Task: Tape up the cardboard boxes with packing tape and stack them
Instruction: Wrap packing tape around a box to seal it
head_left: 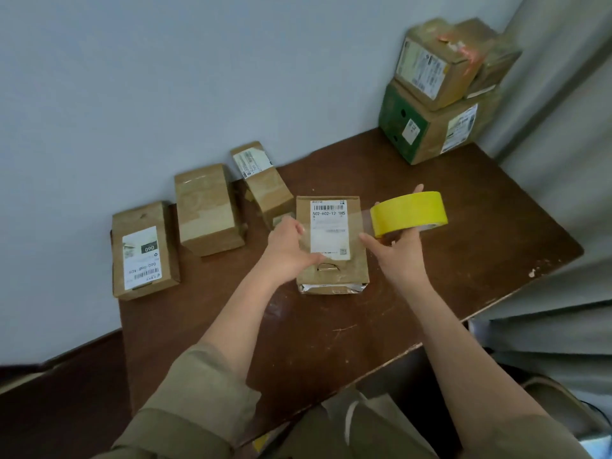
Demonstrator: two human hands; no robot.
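Left hand (287, 248) pinches clear tape over the box (332, 245); right hand (399, 251) grips the tape roll (409, 213).

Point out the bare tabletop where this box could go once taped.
Bare table lies right of the tape roll, between the box being taped and the corner stack. The near strip before that box is also bare. The wall side is crowded with three boxes.

A plain back room used for packing parcels, by the look of it: a scuffed dark brown wooden table (463, 233) pushed into a corner of bare pale grey walls (165, 77), with small labelled brown cardboard boxes (205, 210) lined along it and taped cartons stacked (440, 91) in the corner.
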